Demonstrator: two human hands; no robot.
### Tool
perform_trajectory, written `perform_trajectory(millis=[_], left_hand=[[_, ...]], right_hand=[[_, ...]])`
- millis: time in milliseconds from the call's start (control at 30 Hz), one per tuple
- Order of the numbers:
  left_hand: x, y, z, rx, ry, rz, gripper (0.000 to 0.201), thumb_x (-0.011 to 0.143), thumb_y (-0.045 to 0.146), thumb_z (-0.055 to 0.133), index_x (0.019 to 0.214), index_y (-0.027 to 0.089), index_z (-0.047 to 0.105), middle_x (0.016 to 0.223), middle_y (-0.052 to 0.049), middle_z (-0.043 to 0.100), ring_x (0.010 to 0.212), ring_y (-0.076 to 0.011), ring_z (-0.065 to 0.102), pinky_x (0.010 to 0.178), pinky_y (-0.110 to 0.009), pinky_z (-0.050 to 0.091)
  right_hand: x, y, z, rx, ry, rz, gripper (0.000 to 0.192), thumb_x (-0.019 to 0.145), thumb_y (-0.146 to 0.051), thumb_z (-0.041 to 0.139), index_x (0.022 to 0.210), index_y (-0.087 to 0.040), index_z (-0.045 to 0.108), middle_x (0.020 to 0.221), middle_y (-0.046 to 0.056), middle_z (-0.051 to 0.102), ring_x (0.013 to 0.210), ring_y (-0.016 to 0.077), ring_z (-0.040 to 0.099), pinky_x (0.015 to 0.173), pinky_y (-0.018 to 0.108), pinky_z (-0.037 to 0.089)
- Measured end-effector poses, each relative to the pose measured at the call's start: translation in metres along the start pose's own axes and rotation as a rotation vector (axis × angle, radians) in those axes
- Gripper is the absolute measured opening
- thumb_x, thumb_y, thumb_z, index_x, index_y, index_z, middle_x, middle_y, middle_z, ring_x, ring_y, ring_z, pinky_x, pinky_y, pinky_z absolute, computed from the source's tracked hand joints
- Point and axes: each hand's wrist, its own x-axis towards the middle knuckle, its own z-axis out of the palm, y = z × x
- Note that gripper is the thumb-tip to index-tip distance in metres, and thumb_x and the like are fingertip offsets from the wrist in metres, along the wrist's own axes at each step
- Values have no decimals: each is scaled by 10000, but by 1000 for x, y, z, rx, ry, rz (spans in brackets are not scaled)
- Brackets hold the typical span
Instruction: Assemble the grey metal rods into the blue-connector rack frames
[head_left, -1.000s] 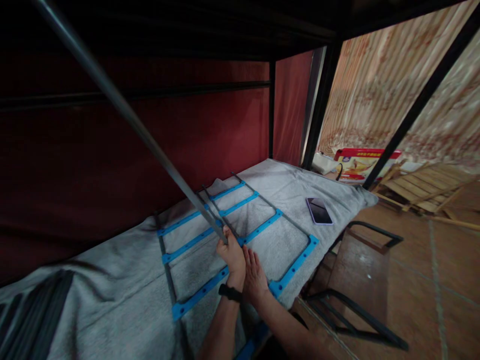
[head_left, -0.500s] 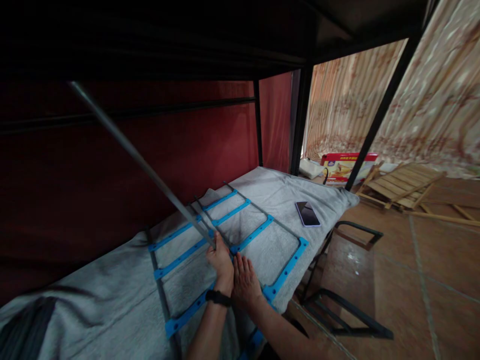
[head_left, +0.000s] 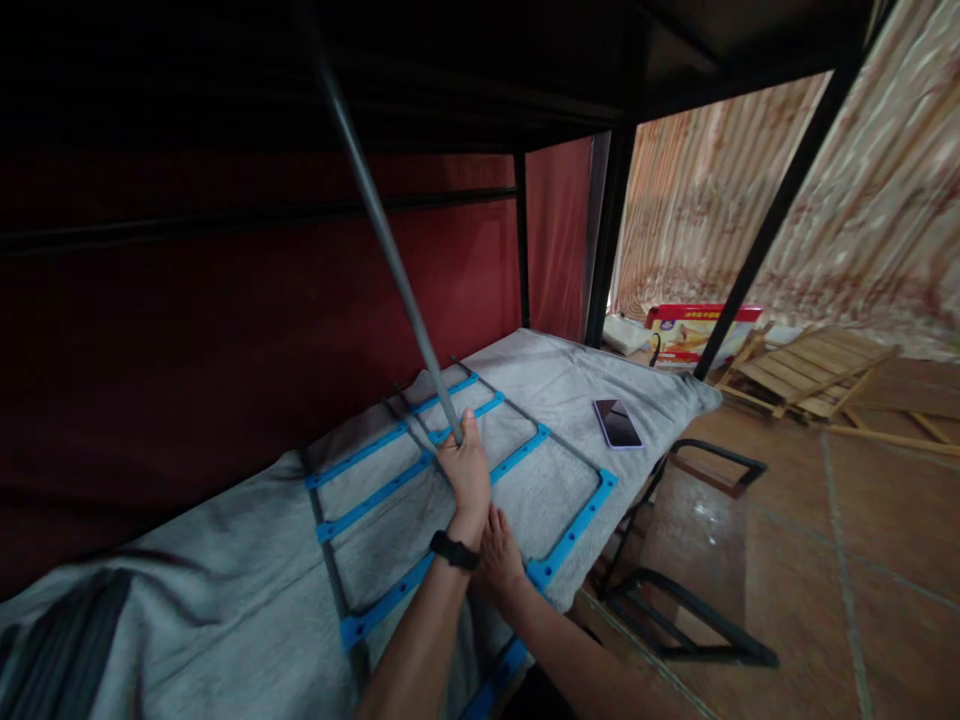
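My left hand (head_left: 468, 475), with a black band on its wrist, is closed around the lower end of a long grey metal tube (head_left: 390, 250). The tube rises steeply up and to the left, and its top fades into the dark under the upper bunk. Partly hidden behind my left wrist, my right hand (head_left: 501, 553) rests low with its fingers stretched out. A flat frame of grey tubes and blue plastic connector strips (head_left: 375, 515) lies beneath both hands. Whether the tube's lower end sits in a connector hole is hidden by my fingers.
The frame lies on a grey blanket (head_left: 225, 590), where a phone (head_left: 618, 424) also rests. More dark tubes (head_left: 71, 640) are bundled at lower left. A black-framed chair (head_left: 705, 550) stands beside the bed; a folded wooden item (head_left: 821, 365) and a red box (head_left: 701, 333) lie beyond.
My left hand has moved right and up, and the tube has swung from a slanted to a steeper position. My right hand stays low, now more covered by my left arm.
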Motion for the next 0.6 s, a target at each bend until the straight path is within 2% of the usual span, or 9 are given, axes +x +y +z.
perform_trajectory(millis=[67, 167, 267, 333, 467, 600], left_hand=[[19, -6, -24, -45, 19, -10, 546, 784, 622, 605, 509, 223, 355, 454, 64, 338, 422, -79, 309, 410, -241, 254], [49, -26, -67, -143, 88, -23, 525, 800, 594, 594, 525, 223, 344, 462, 77, 326, 406, -77, 328, 409, -224, 288], [79, -44, -90, -141, 123, 15, 510, 816, 562, 571, 513, 224, 339, 444, 79, 312, 387, -83, 351, 406, -220, 305], [100, -52, -92, -127, 132, 25, 500, 823, 550, 552, 505, 222, 348, 438, 74, 322, 385, -86, 372, 409, -219, 317], [136, -65, -81, -98, 191, 0, 466, 817, 513, 525, 492, 216, 374, 430, 74, 336, 375, -80, 378, 408, -215, 315], [159, -79, -70, -86, 200, -9, 424, 807, 489, 514, 504, 213, 406, 429, 79, 353, 371, -76, 371, 405, -210, 313]], right_hand=[[-1, -2, -3, -20, 15, 13, 612, 985, -392, 370, 1506, -72, 330, 1573, 167, 260, 1458, 324, 280, 1168, 513, 295], [-2, -3, -4, -42, 58, 13, 617, 993, -392, 347, 1501, -44, 325, 1572, 184, 253, 1457, 322, 282, 1164, 502, 294], [-3, -3, -3, -44, 79, 7, 620, 986, -397, 363, 1500, -53, 336, 1570, 179, 270, 1451, 327, 295, 1159, 501, 297], [-3, -3, -3, -40, 69, 14, 626, 979, -403, 379, 1497, -55, 347, 1569, 180, 272, 1448, 334, 299, 1156, 503, 299], [-3, -3, -4, -39, 23, 20, 623, 975, -391, 387, 1497, -54, 353, 1576, 178, 248, 1450, 340, 291, 1165, 512, 281], [-3, -3, -4, -24, -6, 16, 630, 982, -389, 359, 1515, -54, 313, 1593, 172, 190, 1467, 342, 247, 1183, 524, 240]])
